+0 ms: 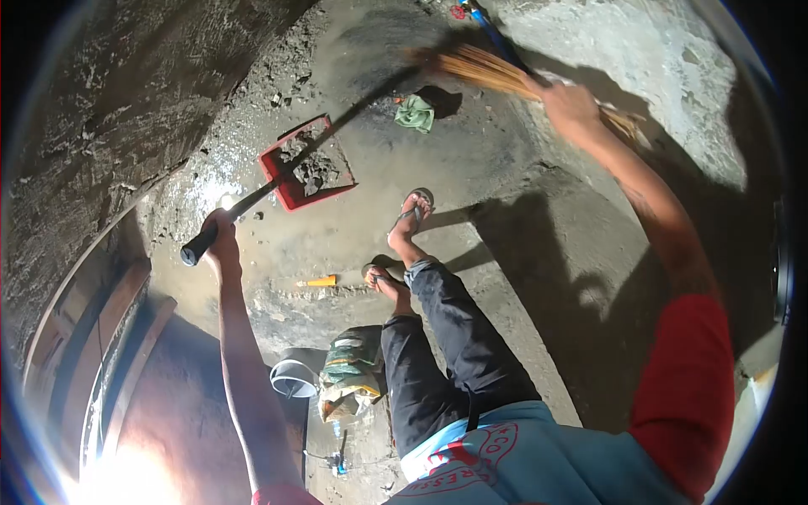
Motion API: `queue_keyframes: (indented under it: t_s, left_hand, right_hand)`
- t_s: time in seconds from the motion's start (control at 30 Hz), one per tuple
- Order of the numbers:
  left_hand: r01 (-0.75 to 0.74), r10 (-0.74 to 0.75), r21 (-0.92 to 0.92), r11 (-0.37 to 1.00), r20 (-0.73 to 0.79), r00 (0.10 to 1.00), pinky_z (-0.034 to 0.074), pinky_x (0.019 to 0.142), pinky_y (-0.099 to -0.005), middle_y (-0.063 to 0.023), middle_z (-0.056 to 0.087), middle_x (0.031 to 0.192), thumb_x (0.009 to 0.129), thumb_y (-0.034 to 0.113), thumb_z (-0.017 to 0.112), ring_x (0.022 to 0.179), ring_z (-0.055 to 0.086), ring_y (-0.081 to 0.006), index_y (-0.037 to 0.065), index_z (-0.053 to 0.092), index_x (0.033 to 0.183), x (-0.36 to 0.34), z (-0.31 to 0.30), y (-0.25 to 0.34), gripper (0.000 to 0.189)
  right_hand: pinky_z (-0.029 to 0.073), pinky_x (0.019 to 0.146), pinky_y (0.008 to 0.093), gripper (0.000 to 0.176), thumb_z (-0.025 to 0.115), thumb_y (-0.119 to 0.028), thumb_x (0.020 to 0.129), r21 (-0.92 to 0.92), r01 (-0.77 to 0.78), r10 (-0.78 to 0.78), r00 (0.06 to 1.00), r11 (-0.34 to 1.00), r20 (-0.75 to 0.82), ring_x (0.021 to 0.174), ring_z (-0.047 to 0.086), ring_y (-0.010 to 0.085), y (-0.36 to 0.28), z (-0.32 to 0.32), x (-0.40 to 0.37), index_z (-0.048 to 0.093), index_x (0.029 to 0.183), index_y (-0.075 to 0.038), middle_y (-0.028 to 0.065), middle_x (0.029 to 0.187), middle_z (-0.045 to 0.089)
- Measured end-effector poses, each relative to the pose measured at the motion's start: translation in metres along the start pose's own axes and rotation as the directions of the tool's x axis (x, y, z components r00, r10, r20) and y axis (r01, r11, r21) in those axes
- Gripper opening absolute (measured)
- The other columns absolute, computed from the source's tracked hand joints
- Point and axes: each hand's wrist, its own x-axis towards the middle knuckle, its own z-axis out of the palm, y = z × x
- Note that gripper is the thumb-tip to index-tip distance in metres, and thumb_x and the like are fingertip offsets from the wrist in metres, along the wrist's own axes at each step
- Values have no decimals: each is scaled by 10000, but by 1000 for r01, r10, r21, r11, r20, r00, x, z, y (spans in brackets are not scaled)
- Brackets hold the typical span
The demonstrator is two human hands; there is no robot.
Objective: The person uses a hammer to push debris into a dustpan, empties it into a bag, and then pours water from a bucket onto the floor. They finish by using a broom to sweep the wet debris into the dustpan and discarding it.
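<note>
My left hand (221,240) is wrapped round the dark handle of a red dustpan (294,196), which rests on the wet floor with grey rubble (313,172) in it. Out to the upper right, my right hand (571,109) grips a stick broom (484,69) round its bundle of thin sticks. The broom's far end is blurred and points left, apart from the dustpan. Between the two lies a crumpled green cloth or bag (414,114) on the floor.
Loose rubble (278,80) lies along the rough wall at upper left. A yellow object (318,281), a grey bucket (295,379) and a sack (352,362) are near my feet. A blue pipe with a red valve (459,12) stands at the top. Curved boards (126,328) are at left.
</note>
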Motion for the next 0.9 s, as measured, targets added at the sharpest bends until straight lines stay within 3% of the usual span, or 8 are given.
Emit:
queue_keyframes:
  t_s: [0.13,0.2,0.4,0.53,0.6,0.67,0.7,0.9]
  left_hand:
    - [28,-25,-86,996,36,999,454,629,-237,-32,564,857,850,203,605,734,514,-103,54,610,940,12,-9,-8,174]
    - [54,-52,-57,997,28,998,484,675,-243,-43,574,890,849,190,606,779,543,-121,50,611,946,13,-8,-4,171]
    - [64,-60,-70,996,62,996,480,697,-235,-49,562,947,855,189,602,835,542,-128,66,590,959,22,-10,-15,161]
    - [101,-98,-54,993,58,994,467,726,-247,-26,544,954,857,187,601,872,524,-115,90,579,980,15,-6,-3,158]
    - [107,-105,-6,994,121,987,467,764,-259,-22,532,983,861,195,593,890,518,-112,98,561,1007,28,-15,-12,178]
    - [89,-96,49,995,159,983,467,784,-261,-23,528,998,872,211,573,898,515,-109,100,555,1015,25,-19,-3,182]
    - [78,-90,74,994,179,980,467,784,-261,-23,528,998,872,211,573,898,515,-109,100,555,1015,24,-21,-1,182]
    - [79,-108,128,989,235,966,469,784,-253,-1,530,961,886,254,531,867,516,-94,117,552,989,26,-14,16,173]
  right_hand:
    - [495,506,372,491,440,-77,851,102,31,-6,972,994,-236,638,630,237,-31,35,67,420,1331,-176,124,687,613]
    - [484,522,421,522,395,-86,877,-46,83,-83,997,996,-8,625,609,269,-50,101,84,344,1373,-241,137,717,605]
    - [502,596,394,670,473,-10,799,425,-259,54,898,868,436,739,634,291,-96,139,-69,300,1396,-259,155,842,616]
    - [472,556,436,537,431,-61,869,489,-115,137,991,865,-10,627,614,285,-88,158,-108,347,1373,-227,128,714,618]
    - [461,565,428,584,387,-35,821,644,-263,241,963,718,124,628,600,294,-69,125,-85,357,1365,-248,130,713,609]
    - [452,543,432,517,406,-125,852,554,-274,347,937,786,-30,607,598,297,-64,157,-35,352,1351,-247,98,630,591]
    - [466,579,441,355,380,-229,902,609,-277,370,929,743,-29,659,616,316,-69,162,-24,508,1223,-148,123,676,622]
    - [492,656,489,484,353,-373,924,801,-534,428,812,269,397,796,646,321,-215,230,-84,669,865,-10,202,845,651]
